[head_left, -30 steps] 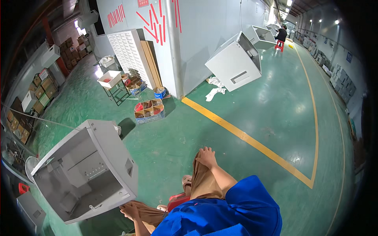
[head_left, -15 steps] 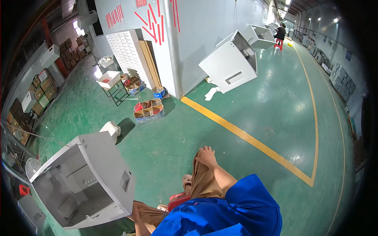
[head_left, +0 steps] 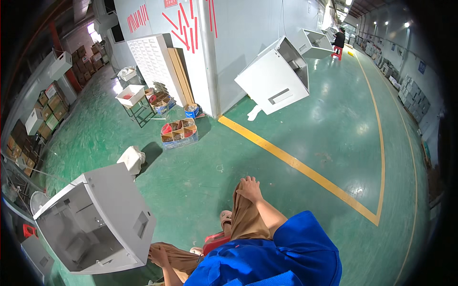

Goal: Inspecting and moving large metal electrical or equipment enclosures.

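My right hand (head_left: 249, 188) lies on my right knee with its fingers spread, holding nothing. Down at the left, my left hand (head_left: 158, 256) rests on my brown-trousered left leg, its fingers laid loosely over the cloth and partly in shade. Beside it is a grey-white sheet-metal cabinet (head_left: 119, 205), tilted, with its open front showing a bare inside with small fittings and a rectangular slot in its side. A narrow gap shows between that cabinet and my left hand. Another tilted white cabinet (head_left: 269, 78) with a slot is farther off, near the wall.
A divided box of small parts (head_left: 180, 144) stands on the green floor, near a white-covered stool-like object (head_left: 132, 159). A white tray (head_left: 130, 89) sits on a stand. Another cabinet (head_left: 314, 47) and a person on a red stool (head_left: 337, 51) are far back. A yellow line (head_left: 296, 164) crosses the floor.
The near cabinet has shifted left, away from my left hand, uncovering more of the white-covered object. The farther cabinet has also shifted slightly left. My hands stay on my legs.
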Demonstrator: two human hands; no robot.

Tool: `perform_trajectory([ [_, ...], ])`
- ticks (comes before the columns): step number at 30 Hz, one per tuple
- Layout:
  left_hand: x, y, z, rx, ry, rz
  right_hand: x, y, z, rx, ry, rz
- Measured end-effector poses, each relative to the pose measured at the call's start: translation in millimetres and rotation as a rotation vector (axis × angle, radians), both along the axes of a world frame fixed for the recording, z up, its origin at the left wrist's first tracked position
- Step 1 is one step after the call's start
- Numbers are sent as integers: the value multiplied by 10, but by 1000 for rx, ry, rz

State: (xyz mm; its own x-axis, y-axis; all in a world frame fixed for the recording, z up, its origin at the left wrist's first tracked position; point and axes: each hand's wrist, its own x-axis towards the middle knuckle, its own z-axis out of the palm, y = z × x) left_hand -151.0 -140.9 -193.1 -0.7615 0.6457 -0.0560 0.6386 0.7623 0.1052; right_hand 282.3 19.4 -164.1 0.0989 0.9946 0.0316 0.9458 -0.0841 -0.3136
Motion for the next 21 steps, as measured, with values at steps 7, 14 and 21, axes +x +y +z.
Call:
perform_trajectory([
  [7, 8, 5, -54, 23, 71, -7, 62, 26, 84, -28, 3, 7],
  [14, -6, 1, -97, 14, 112, 0, 60, 66, 81, -47, -13, -3],
  [21, 10, 30, 19, -17, 80, 7, 56, 71, 112, -106, -6, -22],
])
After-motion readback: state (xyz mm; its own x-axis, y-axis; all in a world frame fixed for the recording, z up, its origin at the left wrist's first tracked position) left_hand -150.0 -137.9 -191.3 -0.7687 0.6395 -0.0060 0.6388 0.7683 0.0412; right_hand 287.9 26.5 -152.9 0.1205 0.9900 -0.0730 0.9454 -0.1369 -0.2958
